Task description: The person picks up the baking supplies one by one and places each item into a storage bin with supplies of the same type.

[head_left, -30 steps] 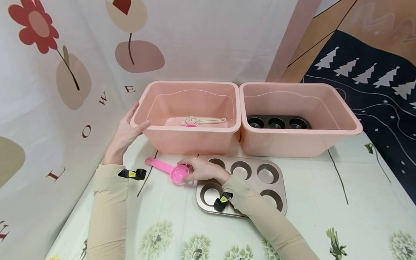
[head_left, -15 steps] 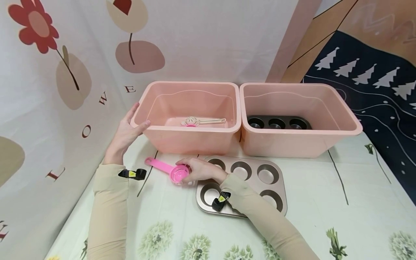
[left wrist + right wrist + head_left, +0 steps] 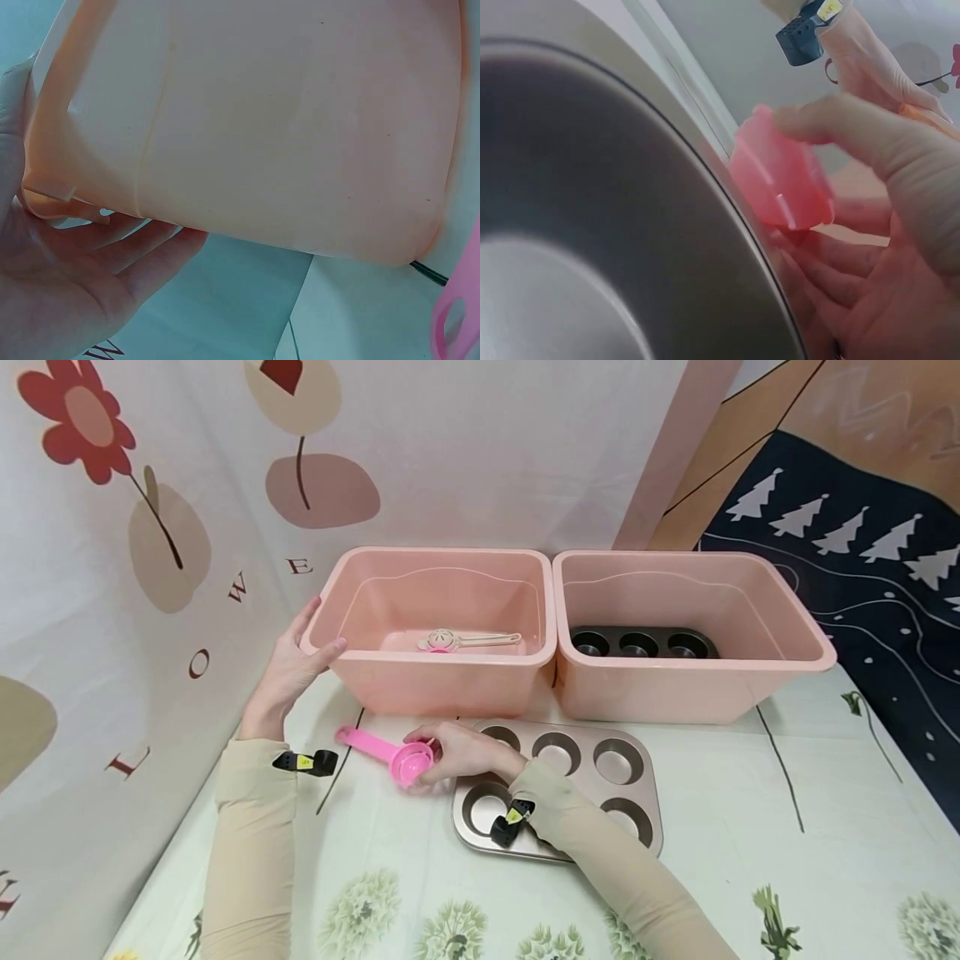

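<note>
My left hand (image 3: 288, 672) holds the left pink bin (image 3: 442, 687) at its front left corner, thumb over the rim and fingers along the outside. In the left wrist view the bin's wall (image 3: 285, 135) fills most of the picture. With thumb and fingers my right hand (image 3: 468, 752) pinches the round cup of a pink egg separator (image 3: 412, 763), whose handle points back and left. Up close in the right wrist view, the cup (image 3: 780, 180) shows between thumb and fingers. The right wrist is over a bronze muffin tin (image 3: 585, 735).
Inside the left bin lies a cream slotted egg separator (image 3: 483, 640) with a bit of pink beneath it. The right pink bin (image 3: 660, 691) stands against it and contains a dark muffin tin (image 3: 639, 643). A patterned cloth (image 3: 735, 793) covers the table; printed curtains hang behind.
The egg separator's cup has tilted and shifted slightly toward the front left, with the right hand still pinching it. My left hand stays on the bin's rim.
</note>
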Available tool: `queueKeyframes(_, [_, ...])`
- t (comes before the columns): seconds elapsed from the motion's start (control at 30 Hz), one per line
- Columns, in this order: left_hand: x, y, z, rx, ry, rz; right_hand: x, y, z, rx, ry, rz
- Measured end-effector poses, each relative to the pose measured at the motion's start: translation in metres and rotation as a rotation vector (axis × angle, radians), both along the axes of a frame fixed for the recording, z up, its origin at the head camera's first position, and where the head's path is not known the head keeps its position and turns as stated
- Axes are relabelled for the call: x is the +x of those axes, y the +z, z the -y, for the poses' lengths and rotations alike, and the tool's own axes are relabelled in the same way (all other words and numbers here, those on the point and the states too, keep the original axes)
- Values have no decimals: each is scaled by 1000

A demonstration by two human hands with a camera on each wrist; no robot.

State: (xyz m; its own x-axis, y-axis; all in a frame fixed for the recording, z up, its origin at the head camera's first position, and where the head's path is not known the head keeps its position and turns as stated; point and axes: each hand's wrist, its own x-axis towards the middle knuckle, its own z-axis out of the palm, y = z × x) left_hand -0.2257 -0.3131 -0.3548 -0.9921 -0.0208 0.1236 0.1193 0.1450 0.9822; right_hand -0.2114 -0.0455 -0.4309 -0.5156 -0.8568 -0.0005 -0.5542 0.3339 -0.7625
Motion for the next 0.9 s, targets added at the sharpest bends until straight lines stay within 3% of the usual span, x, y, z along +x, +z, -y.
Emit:
queueKeyframes(0.43, [0, 0, 0, -10, -1, 8, 0, 6, -12, -44, 26, 55])
queueKeyframes(0.9, [1, 1, -1, -17, 4, 5, 1, 19, -31, -88, 16, 17])
